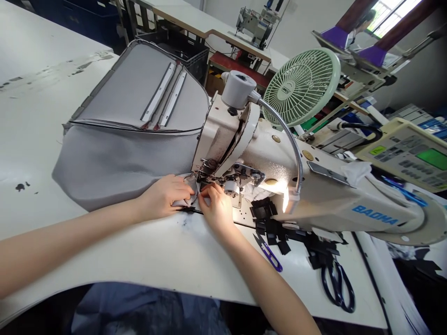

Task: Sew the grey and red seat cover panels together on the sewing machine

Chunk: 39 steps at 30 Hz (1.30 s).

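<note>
A large grey fabric piece (118, 163), sewn into a boxy shape, lies on the table left of the sewing machine (223, 135). Two pale strips (165, 95) run across its upper panel. My left hand (167, 195) is closed on the fabric's gathered edge beside the needle area. Close by, my right hand (218, 209) has thumb and forefinger pinched together just in front of the presser foot. What those fingertips hold is too small to make out. The machine head hides part of the stitching spot, and a lamp (287, 200) shines near it.
Purple thread snips (268, 253), black-handled scissors (338, 284) and several black fabric scraps (279, 232) lie right of my right forearm. A green fan (302, 86) stands behind the machine. At the right is a control panel (408, 153). Another sewing machine (256, 25) stands farther back.
</note>
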{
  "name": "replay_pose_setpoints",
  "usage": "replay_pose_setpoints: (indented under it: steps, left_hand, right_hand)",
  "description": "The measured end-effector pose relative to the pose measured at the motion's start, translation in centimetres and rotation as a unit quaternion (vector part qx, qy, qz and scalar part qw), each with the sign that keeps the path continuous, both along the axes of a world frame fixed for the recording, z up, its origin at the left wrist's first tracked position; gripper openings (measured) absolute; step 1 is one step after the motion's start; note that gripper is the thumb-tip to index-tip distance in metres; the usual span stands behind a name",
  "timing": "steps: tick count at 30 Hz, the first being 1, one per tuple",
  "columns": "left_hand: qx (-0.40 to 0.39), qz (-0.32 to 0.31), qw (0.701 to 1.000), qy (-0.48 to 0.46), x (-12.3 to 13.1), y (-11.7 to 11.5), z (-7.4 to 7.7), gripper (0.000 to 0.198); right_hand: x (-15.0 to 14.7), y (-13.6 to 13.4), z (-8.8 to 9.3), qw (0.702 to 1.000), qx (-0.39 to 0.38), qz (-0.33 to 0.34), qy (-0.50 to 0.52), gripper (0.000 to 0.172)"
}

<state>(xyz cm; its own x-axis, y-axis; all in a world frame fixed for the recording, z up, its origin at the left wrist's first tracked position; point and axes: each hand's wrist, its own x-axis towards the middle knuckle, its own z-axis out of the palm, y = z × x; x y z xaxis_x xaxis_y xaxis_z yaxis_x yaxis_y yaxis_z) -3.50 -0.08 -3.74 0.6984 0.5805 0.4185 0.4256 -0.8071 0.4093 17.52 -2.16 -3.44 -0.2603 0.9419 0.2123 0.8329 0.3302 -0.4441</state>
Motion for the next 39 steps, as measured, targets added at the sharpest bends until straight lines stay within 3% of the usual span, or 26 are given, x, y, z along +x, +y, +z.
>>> replay_pose_setpoints:
  steps: [5,11,16,23,32,39]
  left_hand:
    - [0.079,-0.001,0.994,0.076,0.3,-0.4,0.0,0.012]
    - [0.11,-0.017,0.988,0.105,0.3,-0.5,0.1,0.012]
    - [0.122,0.021,0.988,0.09,0.1,-0.9,0.0,0.014]
    - [0.117,-0.002,0.99,0.079,0.2,-0.9,-0.1,0.019]
    - [0.146,-0.016,0.986,0.08,0.0,2.1,-0.7,0.014]
    - [0.19,0.024,0.974,0.121,0.8,3.5,-0.7,0.004]
  right_hand:
    - [-0.1,0.0,-0.1,0.999,0.02,0.013,0.027,0.011]
    - [-0.5,0.0,0.4,0.995,0.044,0.052,-0.078,0.015]
    - [-0.6,-0.1,0.4,0.99,0.06,0.061,-0.113,0.021]
    - [-0.3,-1.8,0.6,0.984,0.087,0.081,-0.136,0.021]
    - [-0.3,-1.6,0.4,0.979,0.087,0.069,-0.169,0.026]
    - [-0.7,-0.8,0.8,0.983,0.039,0.016,-0.179,0.032]
